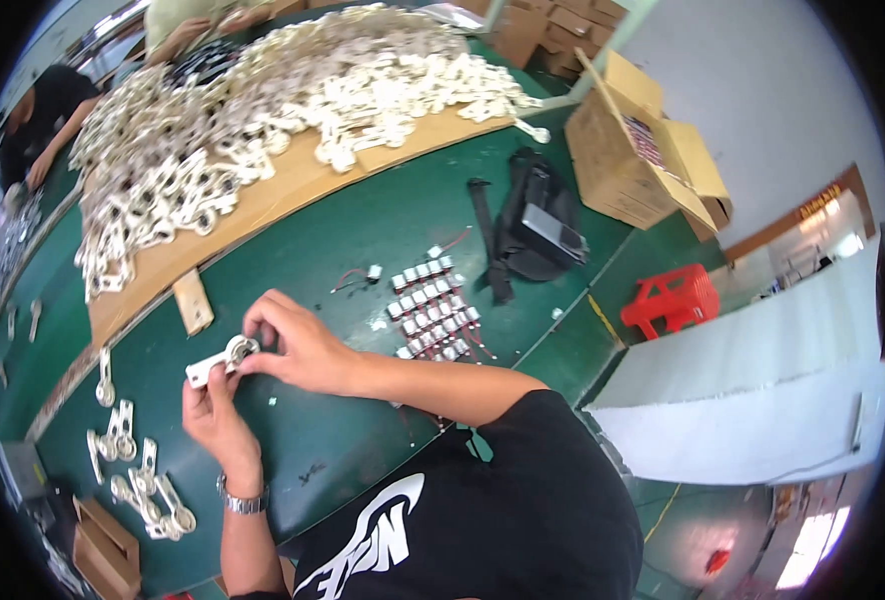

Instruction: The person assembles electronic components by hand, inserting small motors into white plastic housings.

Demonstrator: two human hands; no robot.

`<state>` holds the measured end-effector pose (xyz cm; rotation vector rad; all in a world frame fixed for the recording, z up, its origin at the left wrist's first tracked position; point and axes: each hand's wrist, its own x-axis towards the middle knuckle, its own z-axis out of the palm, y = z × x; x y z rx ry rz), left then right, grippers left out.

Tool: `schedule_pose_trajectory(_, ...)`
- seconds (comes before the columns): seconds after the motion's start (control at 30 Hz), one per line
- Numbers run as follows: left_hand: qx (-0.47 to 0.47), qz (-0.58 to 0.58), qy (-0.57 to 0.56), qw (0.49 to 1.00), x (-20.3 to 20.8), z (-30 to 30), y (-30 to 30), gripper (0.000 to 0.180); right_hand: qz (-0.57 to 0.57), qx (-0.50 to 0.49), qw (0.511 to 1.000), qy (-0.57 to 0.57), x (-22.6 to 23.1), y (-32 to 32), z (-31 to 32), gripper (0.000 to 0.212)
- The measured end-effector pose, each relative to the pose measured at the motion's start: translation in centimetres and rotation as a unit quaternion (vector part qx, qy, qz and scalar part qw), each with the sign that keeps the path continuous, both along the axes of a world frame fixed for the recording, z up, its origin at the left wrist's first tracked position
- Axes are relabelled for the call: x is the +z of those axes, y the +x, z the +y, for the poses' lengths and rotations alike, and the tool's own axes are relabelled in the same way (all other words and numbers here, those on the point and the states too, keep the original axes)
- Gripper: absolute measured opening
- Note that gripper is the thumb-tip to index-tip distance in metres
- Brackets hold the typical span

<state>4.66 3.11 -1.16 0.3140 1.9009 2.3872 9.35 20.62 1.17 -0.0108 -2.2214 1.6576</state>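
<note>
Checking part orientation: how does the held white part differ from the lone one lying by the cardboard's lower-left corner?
Held part: gripped by left hand and right hand; lone part: lying on the green table, untouched.
Held part's round end points rightward; lone part's points toward the picture's lower edge.
Both: whitish, straight arm, round end.

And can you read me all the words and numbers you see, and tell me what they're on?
Black cloth shirt: big white letters and a curved white mark; I won't copy those out.
Long reddish-brown sign at the right: yellowish characters, too small and blurred to read.
White bar-shaped part with a round end, in the left hand and right hand: no readable writing.
</note>
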Motion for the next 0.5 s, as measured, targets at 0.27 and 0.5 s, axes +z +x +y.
schedule_pose_trajectory(0.27,-0.009,-0.006,-0.037,0.999,0.5,0.4,0.9,0.016,-0.166,0.095,0.965,-0.182,0.3,-0.2,0.1,0.027)
schedule_pose_trajectory(0.5,-0.057,-0.053,0.035,0.996,0.3,1.7,0.7,0.014,-0.208,0.115,0.948,-0.213,-0.9,-0.4,1.4,0.029)
